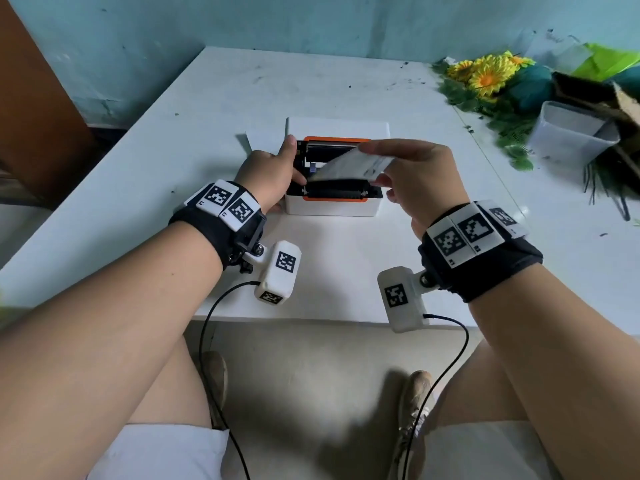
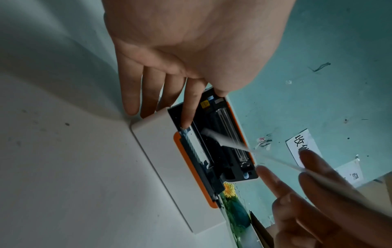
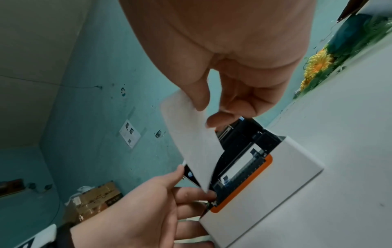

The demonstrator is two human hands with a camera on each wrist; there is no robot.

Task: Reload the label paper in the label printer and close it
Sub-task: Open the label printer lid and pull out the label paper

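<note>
1. Printer: white body with orange trim, standing open on the white counter; its dark bay faces up. The lid is largely hidden behind the hands in the head view.
2. Left hand: rests against the printer's left side, thumb along the upper edge, fingers straight. In the left wrist view one fingertip reaches into the bay at its left end; the remaining fingers lie outside the casing.
3. Right hand: pinches a white label sheet between thumb and fingers. The sheet tilts down, its lower corner dipping into the open bay near the left fingers; whether that corner touches the inner parts cannot be told.
4. Sheet, left wrist view: seen edge-on and blurred, a thin pale streak. Print on the sheet is too small to read.
5. A white strip lies inside the bay beside the toothed front edge; what it is cannot be made out.
6. Flowers, yellow with green leaves, and a grey tub sit at the counter's far right, partly cut off.
7. Wrist bands carry black-and-white markers.
</note>
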